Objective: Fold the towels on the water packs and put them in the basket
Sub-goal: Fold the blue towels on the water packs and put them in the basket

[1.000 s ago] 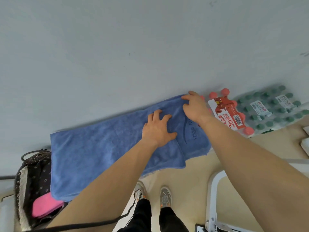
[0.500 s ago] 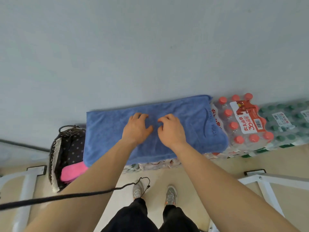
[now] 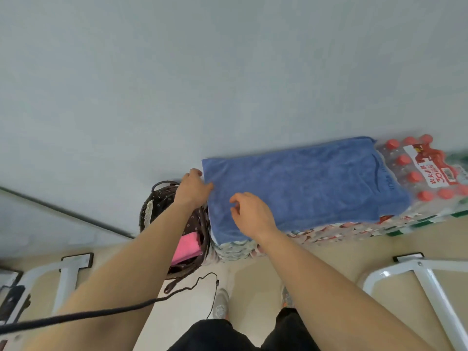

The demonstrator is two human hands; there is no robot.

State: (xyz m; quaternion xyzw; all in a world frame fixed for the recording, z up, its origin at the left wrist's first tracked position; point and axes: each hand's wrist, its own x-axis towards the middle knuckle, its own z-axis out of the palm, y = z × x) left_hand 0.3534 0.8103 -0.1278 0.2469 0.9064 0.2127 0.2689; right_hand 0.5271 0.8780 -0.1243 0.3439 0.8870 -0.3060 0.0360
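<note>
Towel of blue colour (image 3: 298, 188) lies spread flat on top of the water packs (image 3: 411, 178), which stand on the floor against a pale wall (image 3: 228, 72). It covers the left part of the packs, and its front edge hangs a little over their front side. To the right of it the red bottle caps and a red and white label are uncovered.

The left hand (image 3: 193, 190) is at the left edge of the towel, with the thumb on the cloth near the far left corner. Its fingers (image 3: 195, 172) reach past the edge, and I cannot tell if they grip the cloth or only touch it. The right hand (image 3: 250, 215) is over the near left part of the towel, with its fingers (image 3: 238, 197) loosely curled. It holds nothing, and whether the fingertips touch the cloth is not clear.

A dark basket (image 3: 149, 209) with a dotted lining stands on the floor just beside the left end of the packs, under the left forearm. A folded pink towel (image 3: 186, 245) lies inside it.

A black cable (image 3: 126, 309) crosses the lower left, and white metal frames (image 3: 415, 277) stand on the floor at both sides of the person.
</note>
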